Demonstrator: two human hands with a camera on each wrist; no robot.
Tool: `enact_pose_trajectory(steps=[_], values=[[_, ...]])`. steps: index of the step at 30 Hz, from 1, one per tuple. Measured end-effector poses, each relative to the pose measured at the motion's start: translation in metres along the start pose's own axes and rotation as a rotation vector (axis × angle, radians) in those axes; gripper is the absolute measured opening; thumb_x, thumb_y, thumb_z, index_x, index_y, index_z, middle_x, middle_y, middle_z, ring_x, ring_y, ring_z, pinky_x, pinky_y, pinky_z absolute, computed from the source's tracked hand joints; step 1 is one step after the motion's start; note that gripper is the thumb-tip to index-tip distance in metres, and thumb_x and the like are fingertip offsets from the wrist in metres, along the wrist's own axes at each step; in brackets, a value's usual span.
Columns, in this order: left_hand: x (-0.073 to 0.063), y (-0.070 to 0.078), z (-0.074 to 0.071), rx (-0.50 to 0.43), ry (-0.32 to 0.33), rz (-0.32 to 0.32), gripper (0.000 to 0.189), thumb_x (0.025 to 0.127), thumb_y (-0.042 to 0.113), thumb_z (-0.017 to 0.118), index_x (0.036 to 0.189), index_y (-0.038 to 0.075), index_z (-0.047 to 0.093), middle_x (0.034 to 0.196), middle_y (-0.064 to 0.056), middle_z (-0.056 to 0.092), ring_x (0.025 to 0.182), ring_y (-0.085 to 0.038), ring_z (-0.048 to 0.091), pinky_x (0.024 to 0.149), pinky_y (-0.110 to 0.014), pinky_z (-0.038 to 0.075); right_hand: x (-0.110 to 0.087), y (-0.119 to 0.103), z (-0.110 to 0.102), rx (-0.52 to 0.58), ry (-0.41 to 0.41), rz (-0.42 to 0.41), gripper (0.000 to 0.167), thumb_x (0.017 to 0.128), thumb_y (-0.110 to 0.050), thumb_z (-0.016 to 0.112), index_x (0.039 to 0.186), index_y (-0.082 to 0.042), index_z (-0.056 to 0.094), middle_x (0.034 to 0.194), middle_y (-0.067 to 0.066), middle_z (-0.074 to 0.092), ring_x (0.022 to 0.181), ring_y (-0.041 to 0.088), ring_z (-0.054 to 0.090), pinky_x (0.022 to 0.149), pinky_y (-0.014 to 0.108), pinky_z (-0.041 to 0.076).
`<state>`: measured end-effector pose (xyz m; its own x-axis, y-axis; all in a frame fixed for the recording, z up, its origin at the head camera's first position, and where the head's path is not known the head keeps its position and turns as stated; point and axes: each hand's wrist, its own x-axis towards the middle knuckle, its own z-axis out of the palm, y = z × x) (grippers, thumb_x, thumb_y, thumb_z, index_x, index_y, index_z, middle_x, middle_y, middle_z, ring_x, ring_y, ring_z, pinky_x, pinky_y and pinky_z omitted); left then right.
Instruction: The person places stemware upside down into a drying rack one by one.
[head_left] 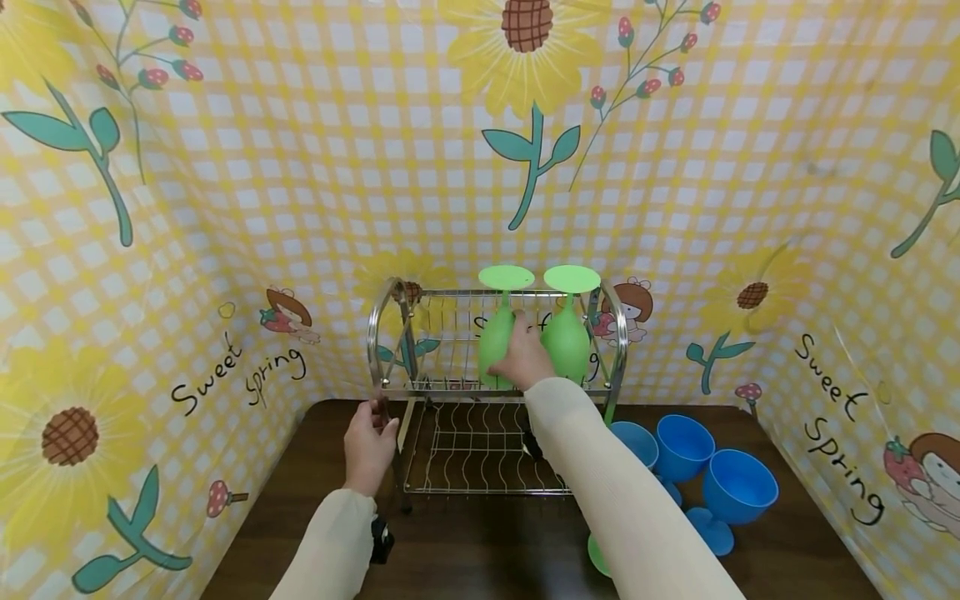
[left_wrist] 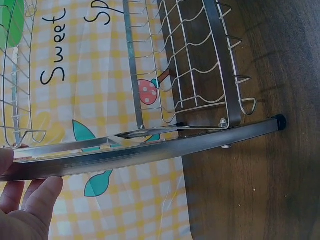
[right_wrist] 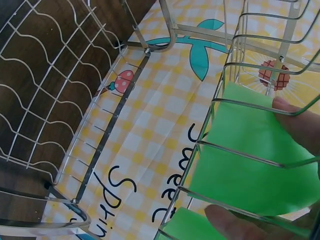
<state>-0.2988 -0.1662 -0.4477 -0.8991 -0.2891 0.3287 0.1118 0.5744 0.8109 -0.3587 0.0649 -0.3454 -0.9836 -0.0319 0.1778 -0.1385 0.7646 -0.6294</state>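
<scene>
A two-tier metal dish rack (head_left: 442,392) stands on the table. My left hand (head_left: 367,450) pinches its left side frame (left_wrist: 150,154), thumb on one side and fingers on the other. On the upper tier, a green goblet (head_left: 492,333) is upside down with its round base on top. My right hand (head_left: 527,357) holds that goblet by its bowl, fingers and thumb on opposite sides in the right wrist view. A second upturned green goblet (head_left: 572,342) stands just to the right in the same tier, close beside my hand.
Several blue goblets, one at the far right (head_left: 741,483), stand upright on the dark wooden table (head_left: 465,550) right of the rack. A green base (head_left: 598,557) shows partly behind my right forearm. The lower tier (head_left: 480,442) has wavy wires. Checkered cloth (head_left: 337,167) surrounds the table.
</scene>
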Motion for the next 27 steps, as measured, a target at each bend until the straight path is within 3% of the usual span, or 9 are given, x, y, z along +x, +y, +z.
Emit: enact_pose_trajectory(steps=[7, 11, 16, 19, 23, 25, 27], values=[[0.000, 0.002, -0.002, 0.014, -0.011, 0.005, 0.031, 0.091, 0.001, 0.062, 0.117, -0.011, 0.050, 0.103, -0.030, 0.059, 0.094, -0.043, 0.058, 0.080, -0.054, 0.047, -0.007, -0.004, -0.008, -0.083, -0.015, 0.012, 0.103, 0.076, -0.017, 0.082, 0.151, -0.005, 0.013, 0.136, 0.033, 0.040, 0.093, 0.040, 0.062, 0.073, 0.046, 0.054], [-0.001, 0.001, -0.001, 0.009, -0.008, -0.001, 0.031, 0.090, 0.002, 0.063, 0.116, -0.010, 0.051, 0.102, -0.029, 0.060, 0.093, -0.042, 0.059, 0.079, -0.053, 0.048, -0.012, -0.004, -0.016, -0.009, -0.011, -0.027, 0.099, 0.077, -0.018, 0.081, 0.151, -0.004, 0.016, 0.138, 0.032, 0.038, 0.108, 0.042, 0.056, 0.083, 0.049, 0.051], [-0.003, 0.002, -0.003, -0.011, -0.019, -0.037, 0.030, 0.089, 0.004, 0.063, 0.115, -0.009, 0.053, 0.102, -0.028, 0.061, 0.092, -0.040, 0.060, 0.079, -0.051, 0.049, -0.028, 0.002, -0.033, 0.098, -0.026, -0.094, 0.089, 0.083, -0.026, 0.076, 0.150, -0.003, 0.022, 0.146, 0.025, 0.034, 0.131, 0.039, 0.038, 0.102, 0.051, 0.037], [-0.006, 0.005, -0.006, -0.042, -0.038, -0.075, 0.037, 0.089, 0.004, 0.062, 0.122, -0.008, 0.048, 0.103, -0.028, 0.061, 0.093, -0.040, 0.060, 0.078, -0.051, 0.049, -0.043, 0.008, -0.044, 0.116, -0.036, -0.139, 0.085, 0.087, -0.029, 0.072, 0.151, -0.007, 0.022, 0.148, 0.020, 0.033, 0.132, 0.035, 0.037, 0.102, 0.050, 0.038], [-0.010, 0.006, -0.009, -0.093, -0.066, -0.116, 0.054, 0.088, 0.004, 0.063, 0.134, -0.007, 0.035, 0.105, -0.027, 0.059, 0.092, -0.039, 0.061, 0.076, -0.049, 0.049, -0.069, 0.025, -0.054, 0.111, 0.027, -0.214, 0.085, 0.086, -0.029, 0.072, 0.151, -0.009, 0.021, 0.139, 0.019, 0.045, 0.120, 0.035, 0.050, 0.088, 0.050, 0.048], [-0.011, 0.005, -0.009, -0.110, -0.062, -0.109, 0.058, 0.088, 0.004, 0.063, 0.136, -0.008, 0.032, 0.106, -0.027, 0.058, 0.091, -0.038, 0.060, 0.075, -0.048, 0.050, -0.083, 0.037, -0.056, 0.119, 0.084, -0.236, 0.086, 0.086, -0.027, 0.073, 0.151, -0.007, 0.021, 0.133, 0.020, 0.048, 0.116, 0.035, 0.052, 0.084, 0.050, 0.049], [-0.012, 0.001, -0.010, -0.122, -0.044, -0.076, 0.059, 0.088, 0.003, 0.062, 0.137, -0.007, 0.032, 0.108, -0.026, 0.056, 0.091, -0.037, 0.059, 0.075, -0.047, 0.050, -0.095, 0.051, -0.055, 0.137, 0.143, -0.250, 0.084, 0.086, -0.022, 0.074, 0.149, -0.003, 0.023, 0.130, 0.022, 0.049, 0.116, 0.037, 0.051, 0.088, 0.053, 0.047]])
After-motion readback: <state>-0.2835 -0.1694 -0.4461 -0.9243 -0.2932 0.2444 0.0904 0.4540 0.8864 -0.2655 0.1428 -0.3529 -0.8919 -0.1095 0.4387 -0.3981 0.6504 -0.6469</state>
